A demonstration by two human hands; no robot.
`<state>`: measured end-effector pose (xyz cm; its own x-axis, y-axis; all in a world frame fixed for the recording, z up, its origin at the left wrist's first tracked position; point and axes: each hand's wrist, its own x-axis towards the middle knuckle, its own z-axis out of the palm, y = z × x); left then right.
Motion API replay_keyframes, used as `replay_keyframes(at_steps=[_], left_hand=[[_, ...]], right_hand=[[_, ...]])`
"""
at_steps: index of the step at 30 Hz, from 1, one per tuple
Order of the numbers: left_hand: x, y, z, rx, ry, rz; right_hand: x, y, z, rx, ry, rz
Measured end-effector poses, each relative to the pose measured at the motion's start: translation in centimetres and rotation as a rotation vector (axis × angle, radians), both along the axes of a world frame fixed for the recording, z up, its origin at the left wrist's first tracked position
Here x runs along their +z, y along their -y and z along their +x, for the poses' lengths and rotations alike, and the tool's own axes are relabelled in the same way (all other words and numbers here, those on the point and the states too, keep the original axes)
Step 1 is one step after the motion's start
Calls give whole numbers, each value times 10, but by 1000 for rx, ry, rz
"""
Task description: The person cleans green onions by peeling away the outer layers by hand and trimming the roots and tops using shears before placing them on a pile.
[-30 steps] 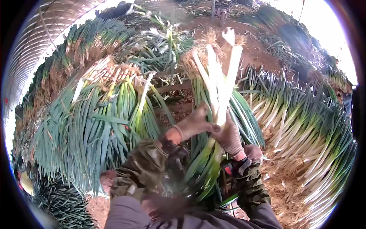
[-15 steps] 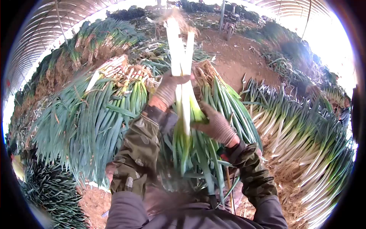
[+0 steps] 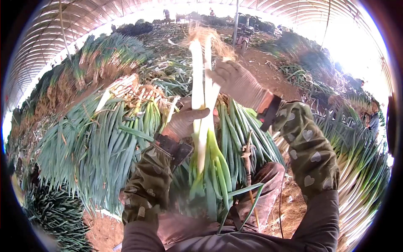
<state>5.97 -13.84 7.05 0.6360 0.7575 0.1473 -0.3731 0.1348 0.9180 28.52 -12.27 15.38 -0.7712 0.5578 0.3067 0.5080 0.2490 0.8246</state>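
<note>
Several long leeks (image 3: 197,75) stand upright in front of me, white stems and hairy roots up, green leaves hanging toward my lap. My left hand (image 3: 184,120), in a dirty knit glove, is wrapped round their stems with the thumb across the front. Higher up, my right hand (image 3: 241,84), gloved too, is at the right side of the white stems just below the roots, its fingers bent against a stem. Piles of trimmed leeks lie on both sides, one on the left (image 3: 100,143) and one behind to the right (image 3: 247,126).
Rows of leeks (image 3: 352,168) lie on the soil at the right. Dark green leaf tops (image 3: 54,214) fill the lower left. A thin stick (image 3: 247,168) stands by my knee. Farther back are a parked vehicle (image 3: 243,40), a pole and a person (image 3: 373,117) at the right edge.
My right hand has moved up from the green leaves to the upper white stems. My left hand still holds the leeks, slightly lower in view.
</note>
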Motion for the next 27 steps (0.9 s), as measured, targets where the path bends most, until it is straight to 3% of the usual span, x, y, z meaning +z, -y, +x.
replay_keyframes(at_steps=[1, 4, 6, 8, 10, 14, 17, 20, 22, 25, 27], left_hand=[[-4, 0, 0, -31, 30, -26], [-23, 5, 1, -49, 30, -34], [-29, 1, 4, -128, 60, -5], [-44, -4, 4, -102, 64, -67], [-50, -7, 1, -100, 39, -63], [-53, -7, -1, -170, 21, -35], [-40, 1, 6, -311, 37, -52], [-29, 13, 19, -446, 19, -27], [-28, 17, 24, -476, -32, 6], [-32, 13, 25, -481, -140, 75], [-34, 4, 33, -488, -187, 138]], right_hand=[[0, -1, 4, 95, -99, -51], [5, 1, 9, -94, 43, -38], [-12, -58, 55, 497, -782, -684], [-2, -58, 61, 483, -835, -676], [27, -4, 32, -102, -99, -35], [16, 21, 19, 417, -297, 45], [9, 39, -1, 218, 83, 23], [13, 34, -6, 412, 225, 1], [20, 27, 5, 549, 268, -80], [17, 25, 21, 449, 330, -13], [14, 33, 49, 300, 233, -10]])
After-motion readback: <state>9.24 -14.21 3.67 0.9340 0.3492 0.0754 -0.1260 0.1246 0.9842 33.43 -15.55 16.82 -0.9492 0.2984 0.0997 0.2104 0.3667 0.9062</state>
